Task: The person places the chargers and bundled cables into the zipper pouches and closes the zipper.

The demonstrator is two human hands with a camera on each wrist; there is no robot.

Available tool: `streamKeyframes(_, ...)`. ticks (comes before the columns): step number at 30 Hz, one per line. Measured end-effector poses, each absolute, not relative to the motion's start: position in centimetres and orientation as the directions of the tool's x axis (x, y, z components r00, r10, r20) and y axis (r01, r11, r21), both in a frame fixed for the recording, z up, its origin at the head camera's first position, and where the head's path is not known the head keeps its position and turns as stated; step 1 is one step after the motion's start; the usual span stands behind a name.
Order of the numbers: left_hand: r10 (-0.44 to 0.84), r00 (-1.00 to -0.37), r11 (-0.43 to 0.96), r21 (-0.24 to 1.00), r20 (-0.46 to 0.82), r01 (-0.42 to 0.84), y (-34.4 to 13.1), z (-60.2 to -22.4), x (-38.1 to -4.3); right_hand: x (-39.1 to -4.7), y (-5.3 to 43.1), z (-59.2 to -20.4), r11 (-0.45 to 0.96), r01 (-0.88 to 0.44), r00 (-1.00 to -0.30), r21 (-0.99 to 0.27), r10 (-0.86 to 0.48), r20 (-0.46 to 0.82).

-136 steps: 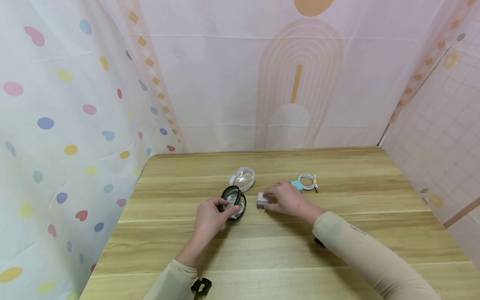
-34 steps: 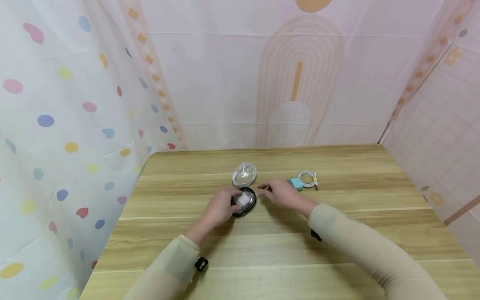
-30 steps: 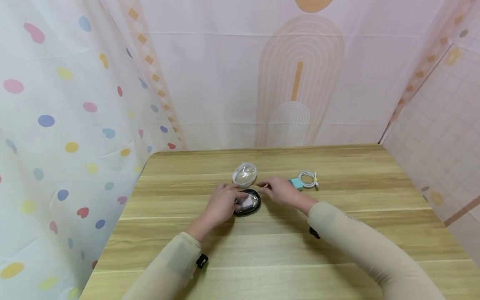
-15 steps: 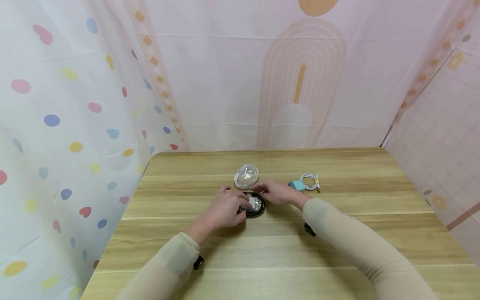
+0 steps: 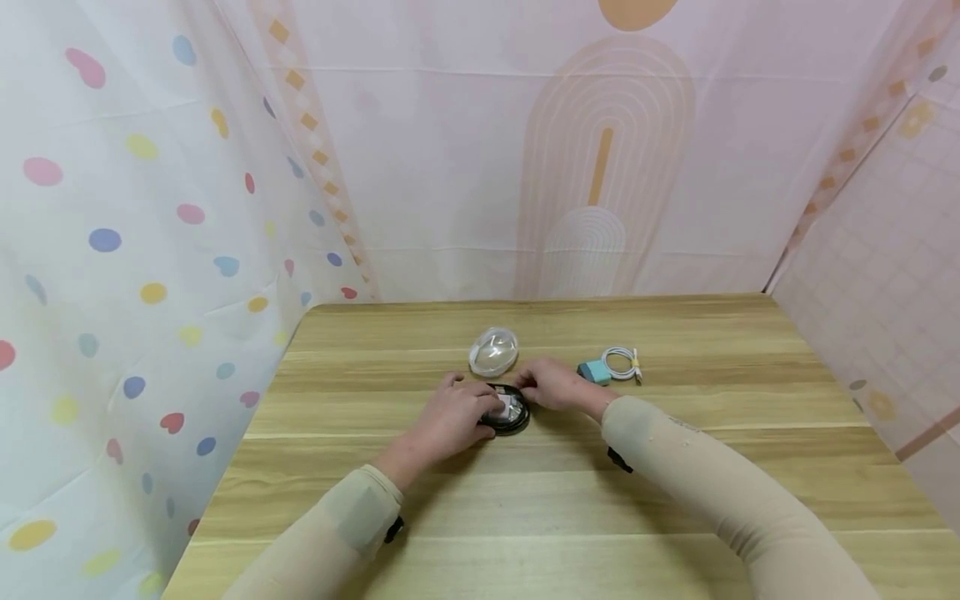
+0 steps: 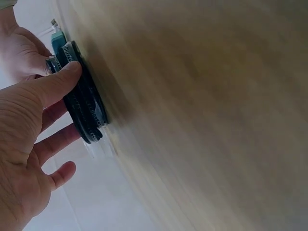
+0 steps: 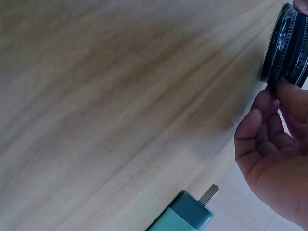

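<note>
A small clear zip case with black edging (image 5: 513,417) lies on the table, its lid down. Something pale shows through its clear top, partly behind fingers. My left hand (image 5: 448,418) grips the case from the left, thumb on the near side and fingers on the other, as the left wrist view shows. At the case's right edge, my right hand (image 5: 553,385) pinches at the zip band between thumb and index finger; the zip pull itself is hidden. Two rows of zip teeth run round the case (image 7: 288,48) in the right wrist view.
Behind the black-edged case lies a clear case with a white rim (image 5: 493,352). To the right of my right hand are a teal charger (image 5: 596,372) and a coiled white cable (image 5: 618,364) with a yellow tie. A wooden table (image 5: 540,517) carries everything, with curtains around it.
Earlier my right hand held a pale plug charger beside the open case; the charger then showed inside it. The lid has come down, the case has shifted right, and my right hand has reached its edge.
</note>
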State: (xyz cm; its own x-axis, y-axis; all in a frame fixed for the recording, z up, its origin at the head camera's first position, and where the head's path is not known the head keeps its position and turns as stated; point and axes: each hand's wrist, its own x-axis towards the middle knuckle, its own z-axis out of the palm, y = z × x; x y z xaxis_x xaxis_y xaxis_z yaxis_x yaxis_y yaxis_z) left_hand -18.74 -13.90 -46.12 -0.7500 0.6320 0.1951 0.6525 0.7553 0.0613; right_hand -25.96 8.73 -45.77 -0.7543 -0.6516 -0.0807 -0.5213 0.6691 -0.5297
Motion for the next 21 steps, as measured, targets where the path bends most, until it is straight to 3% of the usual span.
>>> streamKeyframes(9,0.637,-0.724,0.746,0.023,0.263,0.665,-14.12,-46.70,-18.64,-25.78,8.33,-45.86,0.691,-0.577,-0.742,-0.436,-0.666,-0.073)
streamKeyframes(15,0.628,-0.738,0.757,0.024,0.246,0.653,-14.07,-46.69,-18.65,-25.96,8.64,-45.84,0.666,-0.594,-0.727,-0.451,-0.685,-0.053)
streamKeyframes(21,0.632,-0.734,0.757,0.001,0.247,0.653,-13.97,-46.71,-18.53,-26.03,8.91,-45.62,0.677,-0.637,-0.721,-0.369,-0.693,-0.026)
